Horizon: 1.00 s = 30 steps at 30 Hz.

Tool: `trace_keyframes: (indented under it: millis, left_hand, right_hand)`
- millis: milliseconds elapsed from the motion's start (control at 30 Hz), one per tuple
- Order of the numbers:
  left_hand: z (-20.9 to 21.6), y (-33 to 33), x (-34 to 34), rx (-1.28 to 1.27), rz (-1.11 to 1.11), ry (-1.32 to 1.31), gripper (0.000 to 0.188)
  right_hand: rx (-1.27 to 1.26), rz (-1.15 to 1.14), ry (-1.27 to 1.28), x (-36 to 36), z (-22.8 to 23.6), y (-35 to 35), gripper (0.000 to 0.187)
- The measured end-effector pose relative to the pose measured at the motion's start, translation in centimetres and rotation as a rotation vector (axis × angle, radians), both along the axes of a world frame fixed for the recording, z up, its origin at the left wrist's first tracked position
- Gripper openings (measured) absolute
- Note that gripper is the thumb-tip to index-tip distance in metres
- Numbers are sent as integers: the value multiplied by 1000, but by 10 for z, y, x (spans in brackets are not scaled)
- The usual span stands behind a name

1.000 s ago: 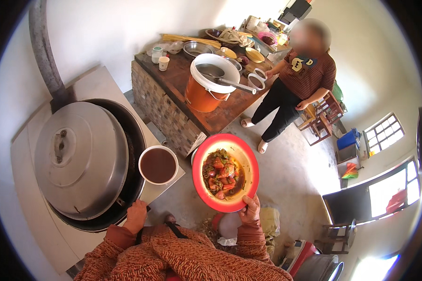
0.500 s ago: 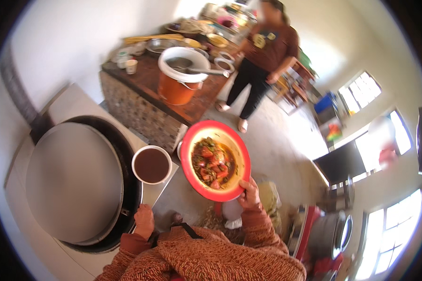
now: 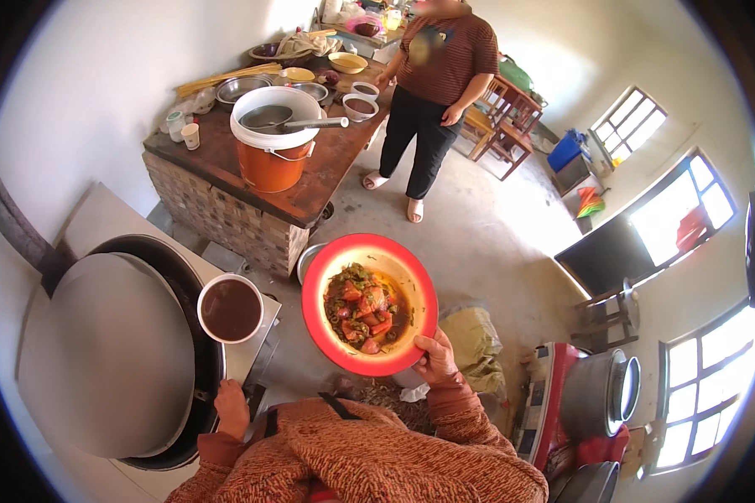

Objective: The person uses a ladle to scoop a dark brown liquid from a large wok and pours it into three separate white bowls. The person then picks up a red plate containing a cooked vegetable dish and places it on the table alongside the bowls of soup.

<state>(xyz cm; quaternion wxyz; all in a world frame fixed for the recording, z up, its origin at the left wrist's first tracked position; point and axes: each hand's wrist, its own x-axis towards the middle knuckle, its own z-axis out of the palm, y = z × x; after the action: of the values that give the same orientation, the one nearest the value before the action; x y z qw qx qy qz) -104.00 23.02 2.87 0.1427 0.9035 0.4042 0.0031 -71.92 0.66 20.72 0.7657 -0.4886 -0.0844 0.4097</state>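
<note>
My right hand grips the rim of a red-edged enamel plate, thumb on top and fingers beneath. In its cream hollow lies a cooked dish of reddish chunks, green pieces and oily sauce. Down by the stove's front edge, my left hand has its fingers drawn together; what they hold, if anything, is hidden. Just beyond it, a white bowl of dark brown liquid stands on the stove corner. To the left, a large round lid partly covers a big black wok.
A wooden-topped brick counter carries an orange bucket with a ladle, bowls and a paper cup. Beside it stands a person. A yellowish sack and a large metal pot are at right.
The view has shifted and sharpened. The person by the counter stands more upright in view. My right hand still holds the plate, and my left hand stays by the stove edge.
</note>
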Motion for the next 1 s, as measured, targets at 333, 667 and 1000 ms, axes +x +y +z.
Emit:
trace_keyframes:
  millis: [333, 667, 1000]
  left_hand:
    - [-31, 26, -9, -17, 50, 78, 33]
    - [-40, 28, -15, -2, 46, -87, 22]
    - [-32, 10, -31, -47, 127, -147, 21]
  right_hand:
    - [58, -78, 51, 13, -39, -10, 30]
    - [35, -159, 18, 13, -57, -19, 27]
    - [54, -88, -7, 15, -48, -11, 23]
